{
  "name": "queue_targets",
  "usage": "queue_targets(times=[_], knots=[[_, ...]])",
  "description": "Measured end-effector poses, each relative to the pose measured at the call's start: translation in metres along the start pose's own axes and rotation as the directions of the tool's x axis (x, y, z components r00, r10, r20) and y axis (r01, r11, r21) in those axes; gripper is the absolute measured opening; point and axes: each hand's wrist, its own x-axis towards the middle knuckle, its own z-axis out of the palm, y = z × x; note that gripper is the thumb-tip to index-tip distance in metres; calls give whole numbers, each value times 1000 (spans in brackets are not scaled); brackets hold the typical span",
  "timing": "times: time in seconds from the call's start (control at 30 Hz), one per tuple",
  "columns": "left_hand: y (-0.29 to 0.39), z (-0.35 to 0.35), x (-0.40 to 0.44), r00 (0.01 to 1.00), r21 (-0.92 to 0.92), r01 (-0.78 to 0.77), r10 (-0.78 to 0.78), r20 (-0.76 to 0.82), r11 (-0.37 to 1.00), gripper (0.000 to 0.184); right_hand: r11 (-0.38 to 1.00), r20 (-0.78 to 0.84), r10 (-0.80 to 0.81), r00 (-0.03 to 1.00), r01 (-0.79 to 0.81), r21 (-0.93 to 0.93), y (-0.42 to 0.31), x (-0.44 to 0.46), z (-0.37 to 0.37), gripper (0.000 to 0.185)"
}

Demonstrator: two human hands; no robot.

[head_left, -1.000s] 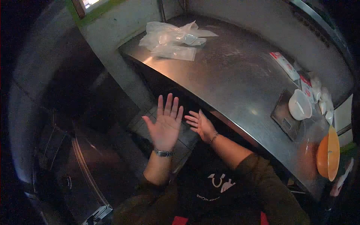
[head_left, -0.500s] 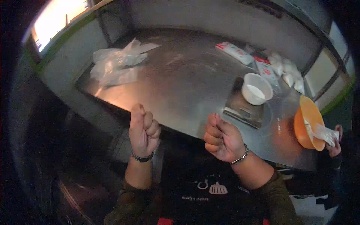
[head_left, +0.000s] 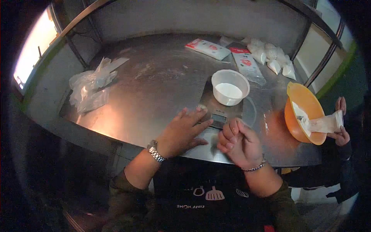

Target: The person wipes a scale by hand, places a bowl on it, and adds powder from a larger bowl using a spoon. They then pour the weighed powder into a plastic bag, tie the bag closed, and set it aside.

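Note:
My left hand (head_left: 183,133) is over the table's front edge, palm down with fingers spread and empty, its fingertips near the left front corner of a kitchen scale (head_left: 208,101). To its right is my right hand (head_left: 241,143), fingers curled in, just in front of the scale; what they hold, if anything, is hidden. On the scale stands a translucent round tub (head_left: 230,87) with white powder inside.
Another person's hands (head_left: 341,133) hold a plastic bag (head_left: 327,123) at an orange bowl (head_left: 296,112) with white powder. Clear bags (head_left: 91,89) lie left on the metal table (head_left: 154,89). Printed packets (head_left: 208,49) and knotted bags of white powder (head_left: 272,58) lie behind.
My view has turned right towards the scale. From raised and closed, my left hand has opened and reached forward to the scale. My right hand stays curled. The other person's bag now reaches into the bowl.

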Motion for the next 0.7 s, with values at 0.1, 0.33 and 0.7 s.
queue_targets(times=[0.1,0.33,0.7], knots=[[5,-3,5,989,42,143,-144,21,989,73,704,-78,-157,984,56,-708,-25,-11,-11,28],[10,-2,1,974,186,209,-221,46,960,77,-681,-139,-110,984,-176,-711,-42,-28,-7,66],[43,4,-31,952,46,305,-304,-26,951,92,-607,-129,-30,991,-120,-786,-35,-23,-8,70]])
